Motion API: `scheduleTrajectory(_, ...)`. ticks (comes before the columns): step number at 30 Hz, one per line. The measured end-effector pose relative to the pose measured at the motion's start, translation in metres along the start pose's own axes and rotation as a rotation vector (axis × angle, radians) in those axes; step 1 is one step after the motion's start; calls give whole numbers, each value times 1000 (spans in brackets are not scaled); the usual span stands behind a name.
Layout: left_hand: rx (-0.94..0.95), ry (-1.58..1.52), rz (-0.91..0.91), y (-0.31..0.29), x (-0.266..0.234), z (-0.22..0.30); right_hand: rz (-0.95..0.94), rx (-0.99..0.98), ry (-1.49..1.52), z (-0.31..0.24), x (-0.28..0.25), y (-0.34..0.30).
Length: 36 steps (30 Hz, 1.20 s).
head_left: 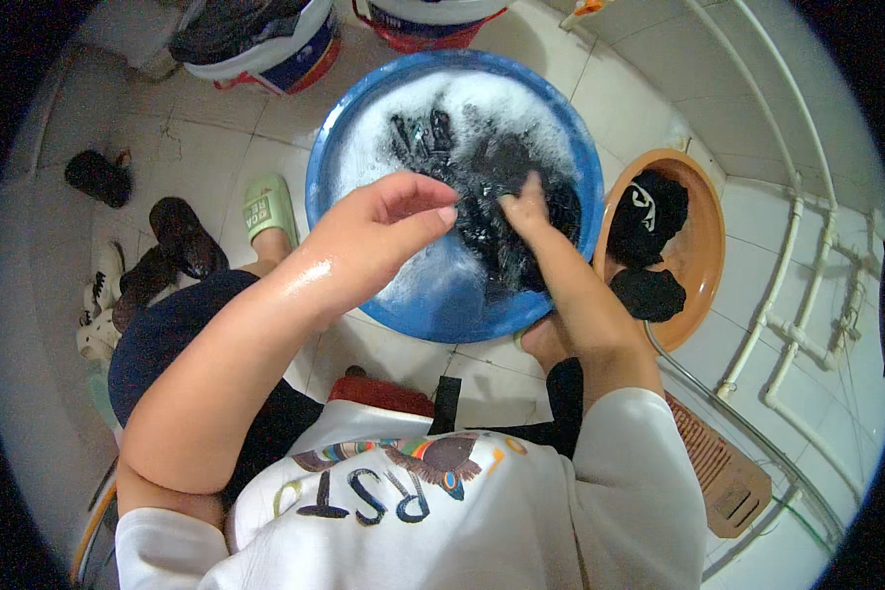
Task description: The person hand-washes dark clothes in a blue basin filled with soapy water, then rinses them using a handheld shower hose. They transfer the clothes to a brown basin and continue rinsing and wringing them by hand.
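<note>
A round blue basin point(317, 187) holds soapy water with white foam point(376, 138) and soaked black cloth point(501, 157). Over its near left side, my left hand point(388, 221) hangs above the water, wet, fingers loosely curved and thumb apart from them; nothing shows in it. My right hand point(527, 208) reaches down into the wet black cloth at the basin's right half. Its thumb and one finger show spread apart, while the other fingers are hidden, so whether it grips the cloth does not show.
To the right, an orange oval basin point(703, 256) holds two black cloth bundles point(649, 221). A brown washboard point(723, 467) lies near right, beside white wall pipes point(782, 295). Two buckets point(265, 59) stand beyond the basin. Dark shoes point(185, 236) sit left of my green slipper point(270, 206).
</note>
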State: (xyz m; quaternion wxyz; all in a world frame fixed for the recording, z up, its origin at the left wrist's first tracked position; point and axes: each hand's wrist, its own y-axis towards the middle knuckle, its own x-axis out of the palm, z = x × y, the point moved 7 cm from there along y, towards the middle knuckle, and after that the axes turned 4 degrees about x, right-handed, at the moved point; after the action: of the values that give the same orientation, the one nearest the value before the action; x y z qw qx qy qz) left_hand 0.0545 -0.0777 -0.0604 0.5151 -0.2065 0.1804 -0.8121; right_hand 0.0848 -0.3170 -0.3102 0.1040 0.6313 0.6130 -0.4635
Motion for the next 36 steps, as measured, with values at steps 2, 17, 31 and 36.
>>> scheduleTrajectory(2,9,-12,2,-4,3,-2,-59,-203,-10,-32,0,-35)
scheduleTrajectory(17,245,33,-15,-26,-3,33,-262,85,473,-38,-103,-62)
scheduleTrajectory(31,135,40,36,-22,-16,32,-102,130,242,-112,-164,-33)
scheduleTrajectory(36,101,42,38,-14,-16,23,303,-238,92,-32,-107,31)
